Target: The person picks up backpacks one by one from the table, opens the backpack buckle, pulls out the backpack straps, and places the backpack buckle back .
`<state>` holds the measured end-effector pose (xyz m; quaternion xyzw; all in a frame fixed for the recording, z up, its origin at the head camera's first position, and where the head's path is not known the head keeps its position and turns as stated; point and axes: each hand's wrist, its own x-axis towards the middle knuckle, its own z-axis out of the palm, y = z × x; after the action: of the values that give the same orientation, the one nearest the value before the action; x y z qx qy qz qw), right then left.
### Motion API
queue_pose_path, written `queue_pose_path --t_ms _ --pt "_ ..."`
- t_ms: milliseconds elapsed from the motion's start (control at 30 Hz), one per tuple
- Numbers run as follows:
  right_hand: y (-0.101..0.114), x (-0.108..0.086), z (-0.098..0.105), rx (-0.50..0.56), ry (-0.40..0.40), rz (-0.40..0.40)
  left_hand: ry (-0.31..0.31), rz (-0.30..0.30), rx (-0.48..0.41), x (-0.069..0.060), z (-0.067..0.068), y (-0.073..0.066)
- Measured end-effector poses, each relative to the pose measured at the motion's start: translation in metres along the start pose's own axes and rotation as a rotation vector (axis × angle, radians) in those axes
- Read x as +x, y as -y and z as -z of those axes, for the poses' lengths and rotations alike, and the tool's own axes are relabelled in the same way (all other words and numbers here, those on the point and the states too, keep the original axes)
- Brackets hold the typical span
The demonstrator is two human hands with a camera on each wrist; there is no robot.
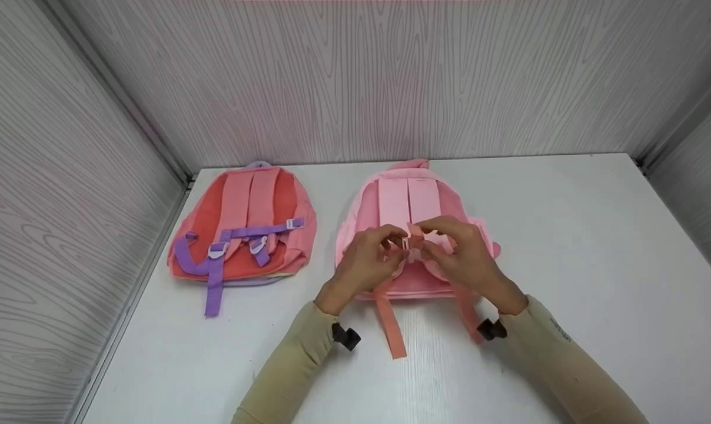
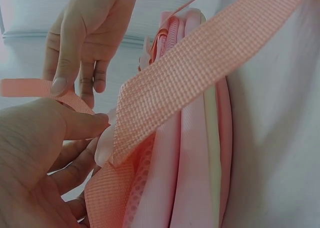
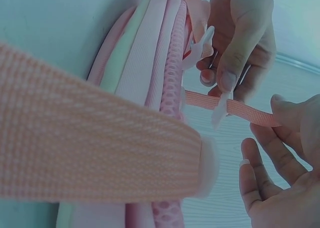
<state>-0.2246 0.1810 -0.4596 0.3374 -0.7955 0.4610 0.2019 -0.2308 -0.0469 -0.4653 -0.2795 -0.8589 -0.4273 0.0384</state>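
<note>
A pink backpack (image 1: 424,197) lies on the table with its shoulder straps facing up. Over its middle, the left hand (image 1: 364,259) pinches a pale plastic buckle (image 3: 220,109) between thumb and fingers. An orange webbing strap (image 3: 250,112) runs through this buckle. Opposite, the right hand (image 1: 464,253) pinches the strap's free end between thumb and forefinger, its other fingers loosely bent in the right wrist view. Two more orange strap tails (image 1: 391,330) hang from the bag's lower edge toward the person. A second pale buckle (image 3: 200,48) shows beside the left hand.
Left of the pink bag lies a coral and pink backpack (image 1: 211,203) with purple straps (image 1: 214,288), one tail trailing onto the white table (image 1: 585,253). Wood-grained panels (image 1: 355,82) enclose the back and sides.
</note>
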Motion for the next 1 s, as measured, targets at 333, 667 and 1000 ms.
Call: queue_pose_path --t_ms 333,667,1000 --pt "0.006 0.004 0.008 0.151 -0.025 -0.115 -0.005 -0.006 0.009 0.0 0.001 -0.001" --pt "0.014 0.003 0.016 0.192 -0.126 -0.298 -0.004 0.002 0.022 -0.001 0.0 -0.001" --pt "0.019 0.005 0.036 0.126 -0.152 -0.388 -0.009 0.018 0.031 -0.001 0.0 -0.002"
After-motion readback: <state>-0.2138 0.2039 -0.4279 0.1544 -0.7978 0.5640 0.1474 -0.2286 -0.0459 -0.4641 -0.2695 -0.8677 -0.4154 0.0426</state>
